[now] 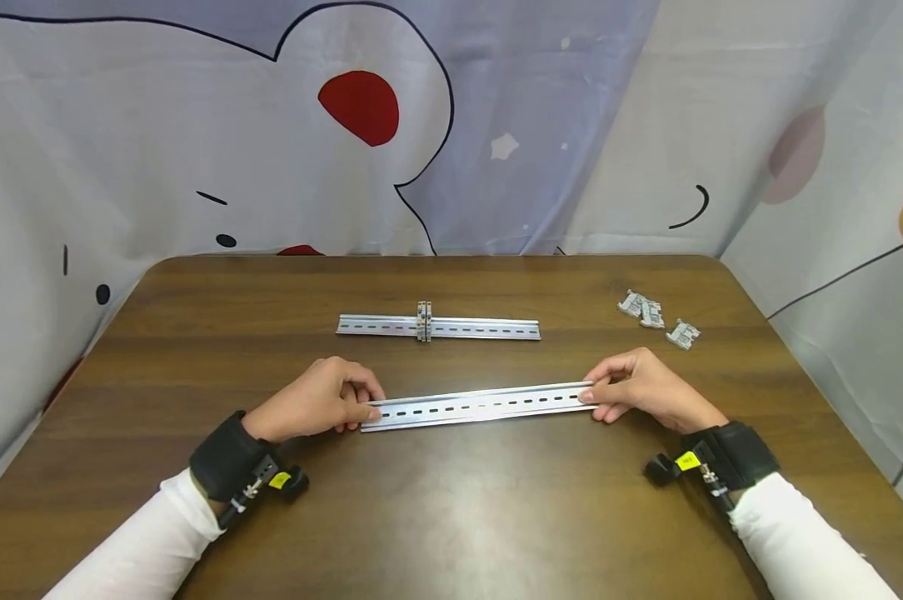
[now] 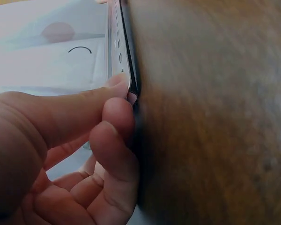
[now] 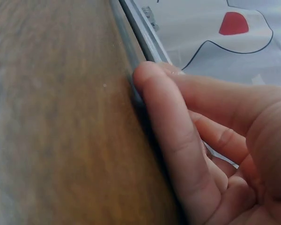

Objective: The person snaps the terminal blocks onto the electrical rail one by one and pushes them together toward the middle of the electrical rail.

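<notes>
A slotted silver DIN rail (image 1: 481, 406) spans the space between both hands, its right end slightly farther from the person than its left. My left hand (image 1: 326, 398) pinches the left end, thumb on the top face and fingers curled beneath. At the opposite end my right hand (image 1: 635, 387) pinches the rail the same way. In the left wrist view the thumb and fingertips close on the rail (image 2: 120, 51) near its end. The right wrist view has the fingers (image 3: 171, 117) at the rail's edge, low over the wood.
Farther back lies a second DIN rail (image 1: 481, 327) with narrow terminal blocks (image 1: 424, 322) clipped across it. Three loose grey-white terminal blocks (image 1: 651, 314) lie at the back right of the brown wooden table (image 1: 451, 517). A printed curtain (image 1: 541, 125) hangs behind the table.
</notes>
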### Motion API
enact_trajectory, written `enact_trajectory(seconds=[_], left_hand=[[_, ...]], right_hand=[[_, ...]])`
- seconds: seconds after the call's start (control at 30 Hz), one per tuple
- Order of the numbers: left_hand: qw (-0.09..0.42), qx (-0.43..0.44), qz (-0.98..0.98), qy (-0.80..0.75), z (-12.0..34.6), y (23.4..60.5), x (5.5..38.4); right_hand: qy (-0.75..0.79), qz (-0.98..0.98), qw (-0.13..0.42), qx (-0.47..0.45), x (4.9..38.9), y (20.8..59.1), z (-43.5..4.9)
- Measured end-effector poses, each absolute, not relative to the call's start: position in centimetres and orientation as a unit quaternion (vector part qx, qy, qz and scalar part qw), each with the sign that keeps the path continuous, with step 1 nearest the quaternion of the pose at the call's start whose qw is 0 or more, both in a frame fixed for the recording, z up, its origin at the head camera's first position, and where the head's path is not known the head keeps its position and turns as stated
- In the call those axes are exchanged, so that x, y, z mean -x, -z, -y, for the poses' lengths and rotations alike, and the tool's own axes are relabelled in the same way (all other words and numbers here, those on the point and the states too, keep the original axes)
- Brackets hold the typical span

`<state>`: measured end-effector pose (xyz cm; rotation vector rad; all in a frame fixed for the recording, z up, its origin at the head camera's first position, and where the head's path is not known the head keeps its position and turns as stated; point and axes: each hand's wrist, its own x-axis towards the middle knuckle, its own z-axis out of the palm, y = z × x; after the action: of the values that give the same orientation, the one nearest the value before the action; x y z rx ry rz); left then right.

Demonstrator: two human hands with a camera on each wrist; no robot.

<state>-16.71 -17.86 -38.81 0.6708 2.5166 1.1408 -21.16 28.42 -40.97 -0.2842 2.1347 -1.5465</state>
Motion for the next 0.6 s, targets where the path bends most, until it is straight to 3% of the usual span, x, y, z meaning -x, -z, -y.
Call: enact_trajectory(seconds=[0.33, 0.6], left_hand=[[0.060, -0.249, -0.910, -0.325, 17.21, 38.36, 16.59], [0.052, -0.246, -0.919, -0.303, 16.96, 38.33, 16.28]], right_hand=[[0.528, -0.829, 0.149, 0.109, 21.01, 41.01, -27.91], [0.531, -0.832, 0.144, 0.072, 21.35, 40.76, -28.42]])
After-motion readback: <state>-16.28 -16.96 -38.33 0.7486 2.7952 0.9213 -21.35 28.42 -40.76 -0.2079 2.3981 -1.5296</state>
